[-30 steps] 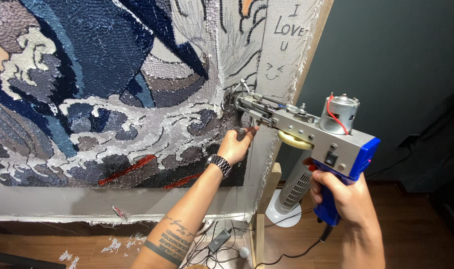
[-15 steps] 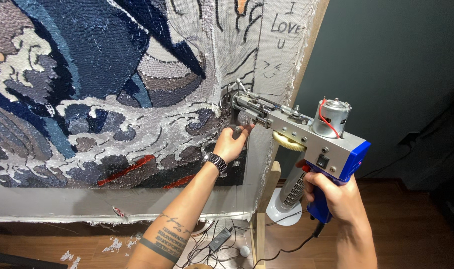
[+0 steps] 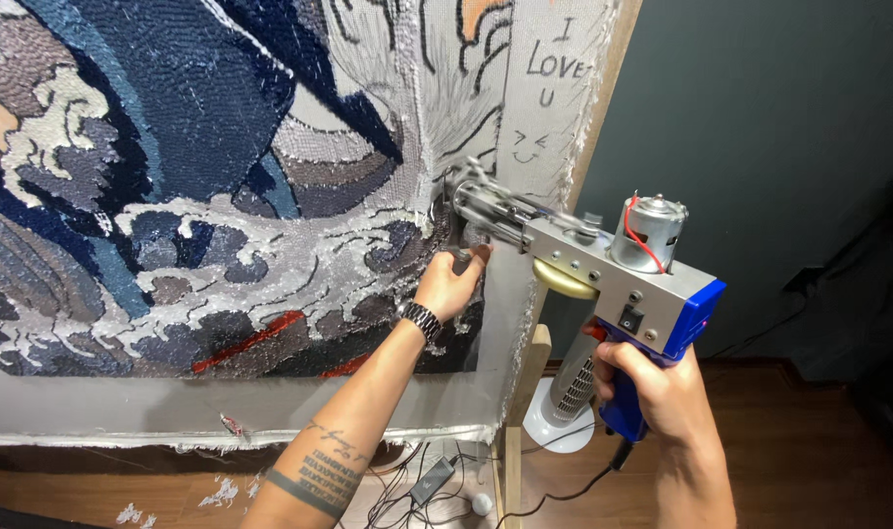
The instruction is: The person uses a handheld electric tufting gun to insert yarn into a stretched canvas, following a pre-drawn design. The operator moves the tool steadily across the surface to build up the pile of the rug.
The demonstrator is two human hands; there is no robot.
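A tufting gun (image 3: 603,264) with a grey metal body, a small motor on top and a blue grip points its needle end at a tufted rug (image 3: 192,186) stretched on an upright frame. My right hand (image 3: 652,387) is closed around the blue grip. My left hand (image 3: 453,284), with a dark watch at the wrist, grips the gun's front handle right against the cloth. The needle tip touches the grey backing near the rug's right edge, beside blue, grey and white wave patterns.
The wooden frame post (image 3: 525,392) runs down the cloth's right side. A white tower fan (image 3: 564,411) stands on the wood floor behind it. Cables and a power adapter (image 3: 432,480) lie on the floor, with yarn scraps (image 3: 221,490). A dark wall fills the right.
The gun and both hands have shifted slightly down and left along the cloth's right edge; the needle stays pressed into the backing.
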